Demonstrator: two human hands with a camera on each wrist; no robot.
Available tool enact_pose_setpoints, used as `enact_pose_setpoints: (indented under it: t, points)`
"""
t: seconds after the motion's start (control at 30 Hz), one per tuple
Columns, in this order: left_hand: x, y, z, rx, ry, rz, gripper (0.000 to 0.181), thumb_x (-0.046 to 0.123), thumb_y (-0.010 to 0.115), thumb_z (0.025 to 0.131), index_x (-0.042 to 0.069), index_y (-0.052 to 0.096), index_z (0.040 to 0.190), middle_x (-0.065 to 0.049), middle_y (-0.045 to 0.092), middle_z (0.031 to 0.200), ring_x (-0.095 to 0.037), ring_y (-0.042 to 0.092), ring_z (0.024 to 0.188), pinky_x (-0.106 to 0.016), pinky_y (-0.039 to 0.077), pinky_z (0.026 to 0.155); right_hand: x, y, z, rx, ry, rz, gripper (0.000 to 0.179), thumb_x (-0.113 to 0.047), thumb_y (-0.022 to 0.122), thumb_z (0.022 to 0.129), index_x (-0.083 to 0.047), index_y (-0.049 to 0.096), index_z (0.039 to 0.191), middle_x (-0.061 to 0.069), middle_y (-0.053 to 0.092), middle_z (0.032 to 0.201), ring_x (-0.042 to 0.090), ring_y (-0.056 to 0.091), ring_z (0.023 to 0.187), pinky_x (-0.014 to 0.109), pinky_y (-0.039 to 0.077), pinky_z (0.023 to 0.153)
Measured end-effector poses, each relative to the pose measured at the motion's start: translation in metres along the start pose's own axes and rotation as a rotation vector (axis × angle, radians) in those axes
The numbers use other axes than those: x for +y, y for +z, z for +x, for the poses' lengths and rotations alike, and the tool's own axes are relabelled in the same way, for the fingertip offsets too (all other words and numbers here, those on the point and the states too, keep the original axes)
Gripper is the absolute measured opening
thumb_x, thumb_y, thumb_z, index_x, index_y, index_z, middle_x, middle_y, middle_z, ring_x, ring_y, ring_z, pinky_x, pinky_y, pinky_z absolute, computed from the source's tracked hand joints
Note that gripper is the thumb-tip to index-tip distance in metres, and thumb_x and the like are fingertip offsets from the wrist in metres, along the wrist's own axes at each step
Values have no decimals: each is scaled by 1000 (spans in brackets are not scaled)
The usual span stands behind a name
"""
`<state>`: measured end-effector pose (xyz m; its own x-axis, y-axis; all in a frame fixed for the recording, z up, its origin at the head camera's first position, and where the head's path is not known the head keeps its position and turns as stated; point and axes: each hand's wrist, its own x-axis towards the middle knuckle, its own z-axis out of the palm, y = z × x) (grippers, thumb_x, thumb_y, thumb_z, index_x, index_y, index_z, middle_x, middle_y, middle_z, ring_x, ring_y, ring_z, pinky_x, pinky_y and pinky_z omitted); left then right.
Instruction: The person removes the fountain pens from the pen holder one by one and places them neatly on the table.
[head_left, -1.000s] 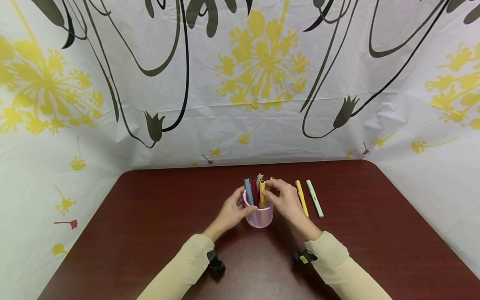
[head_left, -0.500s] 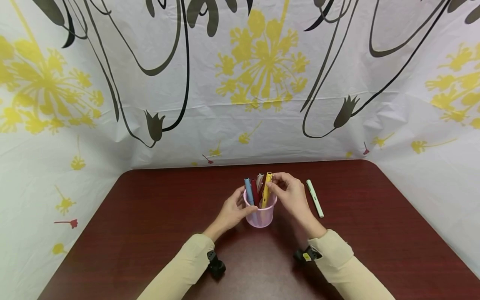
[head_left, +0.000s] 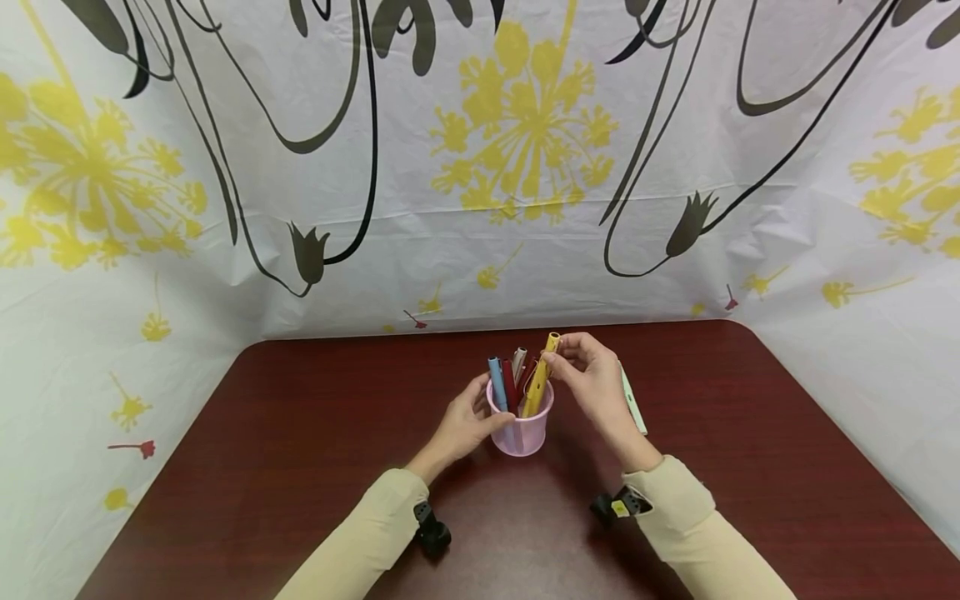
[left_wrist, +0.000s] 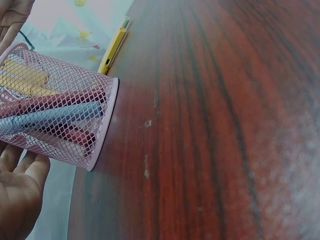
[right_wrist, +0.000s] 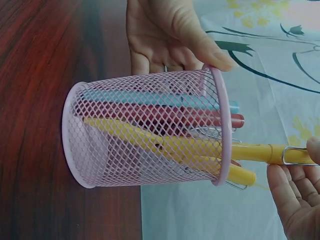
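A pink mesh pen cup point(head_left: 521, 437) stands upright on the table. My left hand point(head_left: 461, 425) holds it from the left, thumb at the front rim. My right hand point(head_left: 591, 379) pinches a yellow pen point(head_left: 540, 385) near its clip end. That pen leans right, partly raised, its lower part still inside the cup in the right wrist view. Also in the cup are a blue pen point(right_wrist: 150, 97), a dark red pen point(right_wrist: 165, 114), a second yellow pen point(right_wrist: 242, 175) and a greyish pen point(head_left: 519, 357).
A pale green pen point(head_left: 633, 400) lies on the dark red-brown table point(head_left: 337, 400), partly behind my right hand. A yellow pen point(left_wrist: 114, 52) also lies there in the left wrist view. A patterned white cloth point(head_left: 465, 267) hangs behind the table.
My right hand has moved up and to the right, drawing the yellow pen higher and tilting it rightward. It now covers the loose yellow pen in the head view. My left hand and the cup stay put.
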<state>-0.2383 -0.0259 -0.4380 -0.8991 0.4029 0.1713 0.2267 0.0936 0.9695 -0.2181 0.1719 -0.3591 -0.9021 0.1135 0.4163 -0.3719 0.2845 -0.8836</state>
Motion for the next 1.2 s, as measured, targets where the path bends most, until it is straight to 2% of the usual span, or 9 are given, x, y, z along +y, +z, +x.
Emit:
enact_pose_setpoints:
  t: [0.13,0.23,0.4,0.53,0.63,0.93,1.1,1.2]
  points:
    - [16,-1,-6,-14,4,4,69,10,70,84,-2,33,141,-26,42,141,-38,41,130,-46,38,106,-4,-3,3,58,30,96,19,0,69,83,9,58,96,9,67,84,1,64,71,32,60,66]
    - [26,-1,-10,-22,6,11,69,12,70,84,-4,33,141,-26,41,141,-38,41,130,-45,38,106,-8,-8,6,96,34,155,20,0,68,83,10,57,98,1,67,81,2,65,71,32,60,66]
    - [29,-1,-11,-22,-10,15,69,13,69,85,-1,33,142,-24,40,143,-37,39,132,-45,37,107,-12,-18,11,147,24,201,19,1,67,84,7,58,99,-8,65,78,4,64,69,24,59,62]
    - [27,-1,-11,-21,-10,11,71,16,70,85,-1,32,142,-24,40,143,-36,38,133,-44,37,107,-14,-27,15,196,24,254,14,1,67,84,1,59,95,-6,64,77,5,63,66,21,57,58]
    - [25,-1,-10,-22,4,7,71,17,71,84,-3,33,141,-26,40,142,-38,39,132,-45,37,107,-14,-35,17,228,26,254,13,-1,68,84,-3,60,94,-5,63,77,5,61,64,18,55,55]
    - [25,0,-10,-14,-1,3,67,7,68,86,-5,32,141,-27,39,142,-39,39,132,-46,37,106,3,-63,24,277,92,179,13,-4,71,82,-7,63,92,-6,62,74,3,57,59,13,50,51]
    - [25,0,-10,-11,-3,8,65,4,67,86,-5,33,140,-27,40,142,-40,39,131,-46,38,106,19,-82,26,263,127,5,15,-14,72,83,-9,63,94,-13,60,73,-1,58,62,11,51,54]
    - [26,0,-10,-10,0,18,64,5,67,86,-5,33,140,-27,40,142,-40,39,131,-46,38,106,32,-93,28,233,132,-140,25,-23,71,85,-4,62,99,-16,59,72,-4,58,61,12,53,55]
